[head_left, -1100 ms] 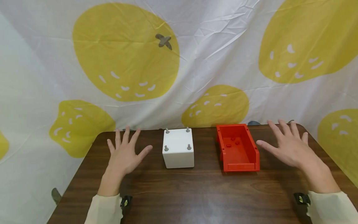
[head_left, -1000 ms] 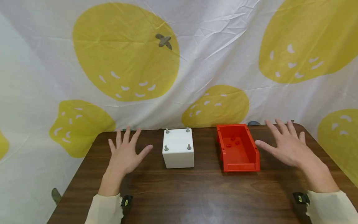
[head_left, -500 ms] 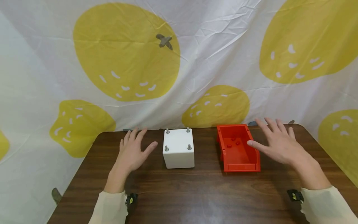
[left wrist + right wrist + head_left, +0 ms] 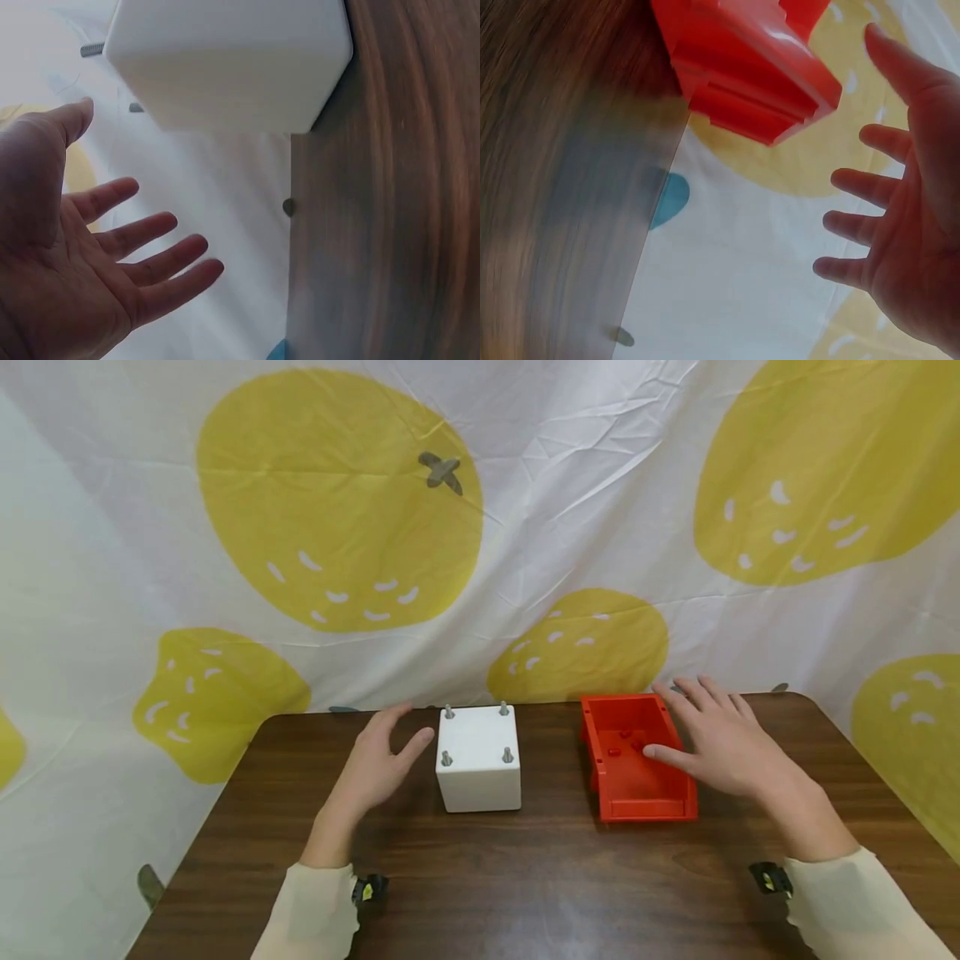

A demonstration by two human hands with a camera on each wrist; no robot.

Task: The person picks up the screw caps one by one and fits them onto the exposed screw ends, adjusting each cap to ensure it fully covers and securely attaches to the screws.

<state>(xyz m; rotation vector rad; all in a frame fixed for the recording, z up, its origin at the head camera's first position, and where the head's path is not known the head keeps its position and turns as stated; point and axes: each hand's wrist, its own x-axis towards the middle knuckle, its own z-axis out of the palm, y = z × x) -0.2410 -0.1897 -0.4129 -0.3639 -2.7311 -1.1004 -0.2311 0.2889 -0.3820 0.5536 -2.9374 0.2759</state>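
A white block (image 4: 478, 789) stands on the table with metal threaded studs (image 4: 507, 755) sticking up near its top corners. To its right is a red open-front parts bin (image 4: 648, 810), in which several small red pieces (image 4: 614, 752) lie. My left hand (image 4: 378, 768) hovers just left of the block, fingers extended and apart from it; the left wrist view shows its palm (image 4: 67, 292) holding nothing. Over the bin's right wall hangs my right hand (image 4: 723, 747), thumb reaching above the bin's inside. Its spread fingers (image 4: 862, 184) hold nothing in the right wrist view.
The dark wood-grain table (image 4: 555, 893) carries the block and bin near its far edge. Behind it hangs a white cloth (image 4: 570, 527) printed with yellow fruit. Small black devices (image 4: 771, 878) are strapped at both wrists.
Both hands have moved inward: the left rightward to beside the white block, the right leftward over the red bin's edge. The block and bin have stayed in place.
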